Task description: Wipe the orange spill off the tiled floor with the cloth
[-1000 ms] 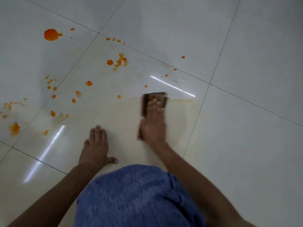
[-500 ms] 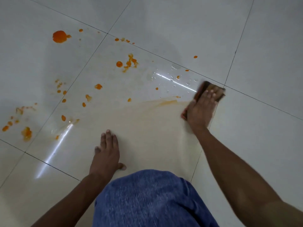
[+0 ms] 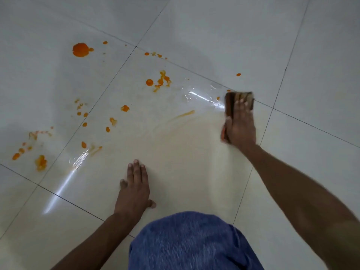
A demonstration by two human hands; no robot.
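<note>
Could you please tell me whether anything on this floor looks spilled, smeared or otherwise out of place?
Yes. Orange blobs lie scattered over the left tiles, the largest blob farthest away. Nearer the right hand pressing the cloth, an orange streak and a yellowish film show, so it all looks smeared rather than lifted.

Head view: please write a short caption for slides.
Right hand presses a cloth on the tiled floor, left hand flat, orange spots at left.
</note>
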